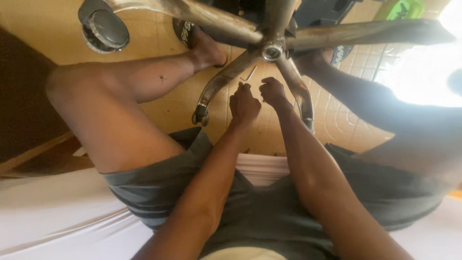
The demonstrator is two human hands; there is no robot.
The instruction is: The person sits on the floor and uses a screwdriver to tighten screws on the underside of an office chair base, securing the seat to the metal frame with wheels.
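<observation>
A metal five-armed chair base (272, 50) lies upturned on the tiled floor between my feet. My left hand (243, 104) is curled just below its hub, fingers pinched on a thin metal rod (250, 73) that points up toward the hub. My right hand (273, 91) is closed beside it, fingertips near the same rod; whether it grips anything is unclear. One arm of the base ends in a small caster (200, 115) near my left hand. A larger black caster (103, 31) shows at the top left.
I sit on a white-covered edge (57, 212) with my bare knees apart. My feet rest in dark sandals (185, 30) on the yellow tiled floor (159, 29). Bright glare (423, 77) washes out the right side. A green object (399, 8) lies at the top right.
</observation>
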